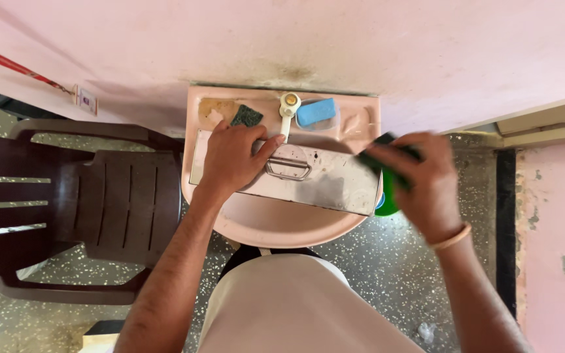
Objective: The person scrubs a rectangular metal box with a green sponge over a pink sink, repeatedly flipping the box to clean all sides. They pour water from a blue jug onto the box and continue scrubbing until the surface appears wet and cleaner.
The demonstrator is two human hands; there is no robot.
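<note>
- While the right hand (426, 180) blurs, its fingers clamp a green scrubber (387, 176), shape hard to make out.
- Left hand (233, 160) presses flat, fingers spread, on the steel box (322, 183).
- Box lies across the pink sink (276, 225), long axis left to right.

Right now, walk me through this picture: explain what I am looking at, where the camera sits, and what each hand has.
There is no machine here, only a person's two bare hands, seen from a camera worn on the head and looking straight down. They stand at a pink washbasin fixed to a pink wall. Across the basin lies a flat steel box with a handle on top. The left hand presses on the box. The right hand grips a green scrub pad at the box's right end. On the ledge sit a tap, a blue soap bar and a dark scrubber. A brown plastic chair stands to the left.
</note>
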